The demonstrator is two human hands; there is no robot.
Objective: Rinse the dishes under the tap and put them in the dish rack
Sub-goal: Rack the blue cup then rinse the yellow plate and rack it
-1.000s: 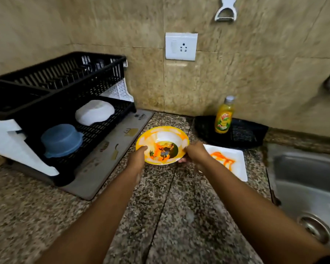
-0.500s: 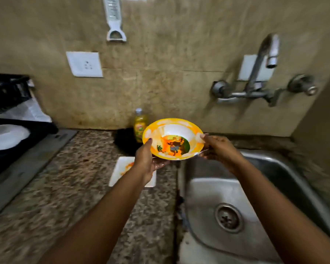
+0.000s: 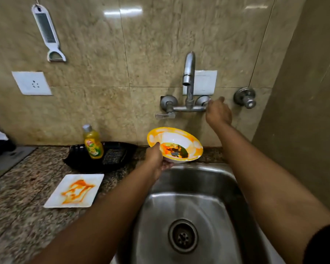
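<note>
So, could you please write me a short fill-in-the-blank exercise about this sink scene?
1. The left hand holds the yellow bowl by its ____.
2. The right hand reaches for the tap handle on the ____.
3. The square white plate lies on the ____, smeared with orange sauce.
4. The soap bottle stands on a ____ tray.

Missing words: rim; wall; counter; black

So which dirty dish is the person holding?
The round yellow bowl, gripped at its rim by the left hand over the sink. The square white plate lies on the counter, untouched.
</note>
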